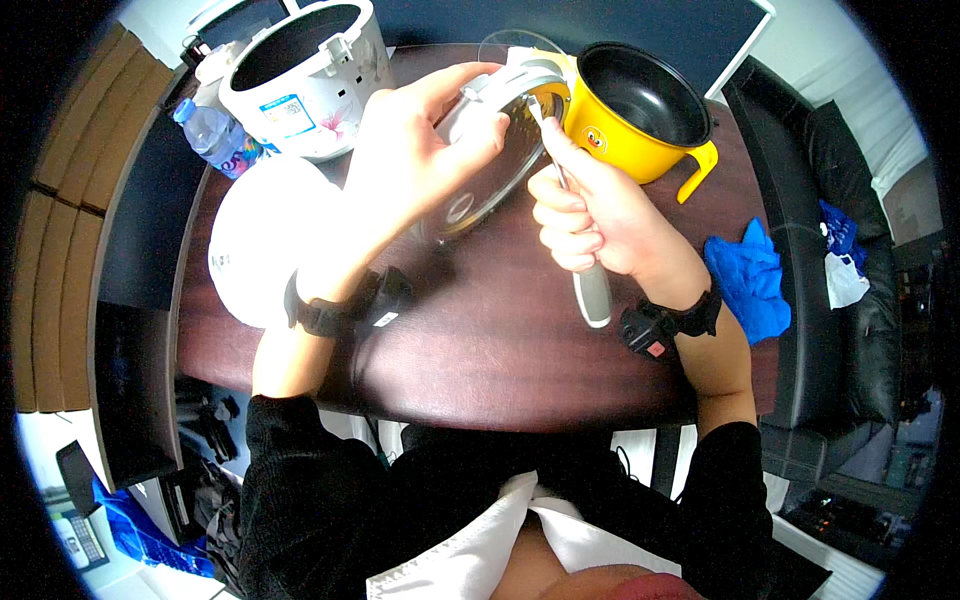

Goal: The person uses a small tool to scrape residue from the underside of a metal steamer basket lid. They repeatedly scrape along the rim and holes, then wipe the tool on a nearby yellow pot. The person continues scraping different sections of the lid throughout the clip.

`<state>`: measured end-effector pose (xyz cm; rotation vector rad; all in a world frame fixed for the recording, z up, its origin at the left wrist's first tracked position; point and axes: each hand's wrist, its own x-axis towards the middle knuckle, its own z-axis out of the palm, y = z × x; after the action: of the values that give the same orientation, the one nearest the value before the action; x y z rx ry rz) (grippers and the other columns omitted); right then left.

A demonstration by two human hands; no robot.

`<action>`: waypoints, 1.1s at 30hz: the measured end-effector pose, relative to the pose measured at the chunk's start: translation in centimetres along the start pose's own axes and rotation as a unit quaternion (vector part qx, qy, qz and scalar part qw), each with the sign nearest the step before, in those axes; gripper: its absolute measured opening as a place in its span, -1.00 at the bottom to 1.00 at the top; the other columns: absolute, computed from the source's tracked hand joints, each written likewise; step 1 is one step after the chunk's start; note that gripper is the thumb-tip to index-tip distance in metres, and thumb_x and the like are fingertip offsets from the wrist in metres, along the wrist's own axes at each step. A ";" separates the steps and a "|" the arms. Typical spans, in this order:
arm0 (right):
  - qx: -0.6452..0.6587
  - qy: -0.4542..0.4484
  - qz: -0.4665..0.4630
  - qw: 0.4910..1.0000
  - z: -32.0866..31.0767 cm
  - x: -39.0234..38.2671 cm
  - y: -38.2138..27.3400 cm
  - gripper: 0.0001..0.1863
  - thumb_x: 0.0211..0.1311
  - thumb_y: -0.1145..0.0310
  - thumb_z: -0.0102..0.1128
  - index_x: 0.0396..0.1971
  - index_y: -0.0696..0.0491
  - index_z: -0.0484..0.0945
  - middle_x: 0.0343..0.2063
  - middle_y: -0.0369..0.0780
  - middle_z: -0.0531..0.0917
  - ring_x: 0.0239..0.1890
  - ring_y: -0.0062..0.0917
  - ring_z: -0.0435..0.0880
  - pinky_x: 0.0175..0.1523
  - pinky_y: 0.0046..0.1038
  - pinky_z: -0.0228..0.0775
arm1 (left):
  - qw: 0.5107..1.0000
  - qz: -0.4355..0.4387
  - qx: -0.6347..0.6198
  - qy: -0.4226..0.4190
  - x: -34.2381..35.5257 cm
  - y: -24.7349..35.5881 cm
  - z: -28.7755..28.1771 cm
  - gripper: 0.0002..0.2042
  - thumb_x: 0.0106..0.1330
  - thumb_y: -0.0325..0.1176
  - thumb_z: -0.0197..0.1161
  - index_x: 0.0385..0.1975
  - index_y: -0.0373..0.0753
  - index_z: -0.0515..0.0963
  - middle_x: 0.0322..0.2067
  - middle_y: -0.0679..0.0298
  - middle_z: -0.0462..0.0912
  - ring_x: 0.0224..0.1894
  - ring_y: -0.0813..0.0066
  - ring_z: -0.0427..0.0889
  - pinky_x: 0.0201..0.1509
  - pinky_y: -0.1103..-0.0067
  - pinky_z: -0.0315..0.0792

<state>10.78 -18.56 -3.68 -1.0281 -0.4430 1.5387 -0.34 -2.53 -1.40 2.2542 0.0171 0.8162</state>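
Lid (490, 185) of clear glass with a pale rim (542, 72) is held up on edge, tilted, above the far half of the dark reddish-brown table (470, 330). The left hand (425, 140) grips its upper left edge, partly curled, with the thumb on the near side and the fingers reaching over the top. The right hand (595, 210) is closed around a slim tool (595, 300) with a grey handle and a metal shaft, its thumb stretched along the shaft toward the lid. The tip of the tool is at the rim; whether it touches is too small to tell.

Just right of the lid stands a yellow pot (630, 145) with a black inside and a side handle. A clear round disc (495, 50) shows behind the lid. On the far left of the table, a white cooker body (345, 75) stands uncovered, with a plastic bottle (215, 140) beside it. A white rounded piece (260, 245) lies left of the left forearm. A crumpled blue cloth (748, 280) rests near the right edge of the table. Both wrists wear black bands (322, 318).
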 end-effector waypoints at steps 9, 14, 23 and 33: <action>0.057 -0.052 -0.004 0.997 0.1 0.2 1.1 -0.32 0.27 -0.32 -0.40 -0.87 -0.11 0.01 -0.91 -0.47 -0.02 -0.92 -0.72 -0.06 -0.80 -0.60 -0.16 | 0.999 0.040 -0.019 0.011 0.0 -0.9 0.4 -0.56 0.10 -0.24 0.22 -0.04 -0.36 0.49 -0.34 -0.05 0.64 -0.34 0.31 0.69 -0.28 0.56 0.52; -0.155 0.118 -0.093 0.976 0.0 0.3 0.8 -0.32 0.26 -0.28 -0.27 -0.87 -0.06 0.12 -0.92 -0.41 0.13 -0.92 -0.65 0.09 -0.79 -0.56 -0.04 | 0.998 0.055 -0.004 0.020 0.2 -1.2 0.1 -0.55 0.07 -0.23 0.23 -0.06 -0.37 0.50 -0.33 -0.06 0.64 -0.37 0.26 0.69 -0.29 0.54 0.52; -0.700 0.358 -0.354 0.507 -0.5 -0.8 -2.4 -0.46 0.20 0.02 0.10 -0.76 0.19 0.52 -0.81 -0.03 0.46 -0.76 -0.19 0.47 -0.60 -0.33 0.31 | 0.999 0.031 -0.012 0.009 0.4 -1.8 -0.2 -0.55 0.11 -0.23 0.23 -0.05 -0.40 0.48 -0.34 0.03 0.64 -0.42 0.47 0.58 -0.29 0.59 0.46; -0.061 0.033 -0.039 0.997 0.1 -1.2 -0.4 -0.34 0.34 -0.22 -0.39 -0.88 -0.12 0.00 -0.94 -0.47 0.01 -0.93 -0.77 -0.01 -0.83 -0.67 -0.10 | 0.997 0.064 -0.032 0.021 0.4 -1.2 0.1 -0.55 0.13 -0.19 0.20 -0.07 -0.42 0.48 -0.40 0.00 0.64 -0.54 0.42 0.60 -0.42 0.56 0.46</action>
<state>10.88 -19.51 -2.88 -1.1407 -0.5292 1.4184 0.32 -1.55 -1.98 2.1958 -0.1332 0.9179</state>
